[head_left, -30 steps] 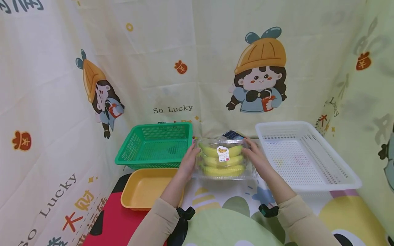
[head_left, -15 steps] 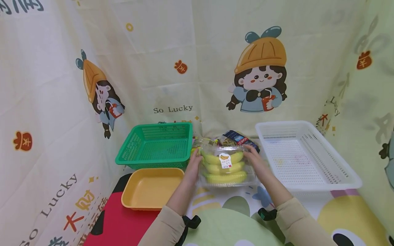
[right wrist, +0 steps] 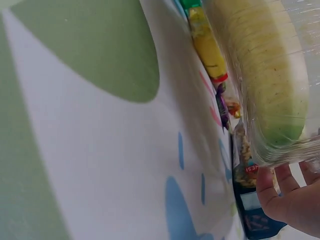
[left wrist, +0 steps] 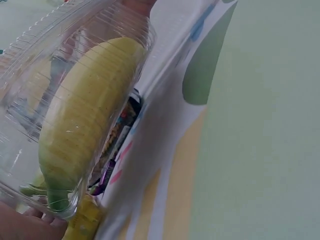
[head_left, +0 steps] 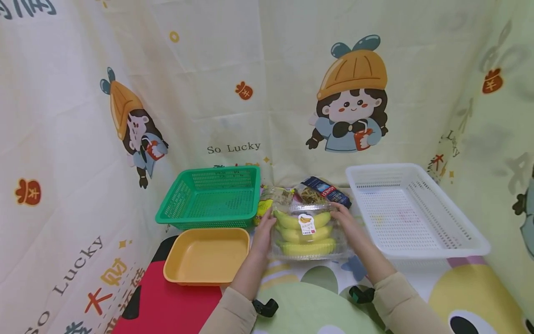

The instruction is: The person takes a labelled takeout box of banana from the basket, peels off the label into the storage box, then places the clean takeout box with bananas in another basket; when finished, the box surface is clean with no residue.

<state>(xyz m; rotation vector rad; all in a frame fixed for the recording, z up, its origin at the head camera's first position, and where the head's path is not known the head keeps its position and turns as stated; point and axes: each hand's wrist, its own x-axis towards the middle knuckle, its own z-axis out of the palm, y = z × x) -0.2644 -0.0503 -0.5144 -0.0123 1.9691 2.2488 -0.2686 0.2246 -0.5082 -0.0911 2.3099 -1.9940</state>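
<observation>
Between my two hands is a clear plastic box of bananas [head_left: 308,247] with a white label on its lid. My left hand [head_left: 263,233] grips its left end, and my right hand [head_left: 348,226] grips the right end. In the left wrist view the left fingers [left wrist: 37,222] are at the box corner, partly cut off by the frame. Curled fingers of the right hand [right wrist: 292,195] meet the box's end in the right wrist view. Both wrist views show the box held above the tablecloth.
Behind the box lie a dark blue pasta bag [head_left: 327,191] and a yellow-green packet [head_left: 267,204]. A green basket [head_left: 167,216] and a yellow tray [head_left: 168,271] stand left. On the right is a white basket [head_left: 442,253]. A printed curtain [head_left: 283,93] hangs behind.
Both hands have brought the banana box nearer to me and slightly right. The pasta bag and the yellow-green packet behind it have come into view.
</observation>
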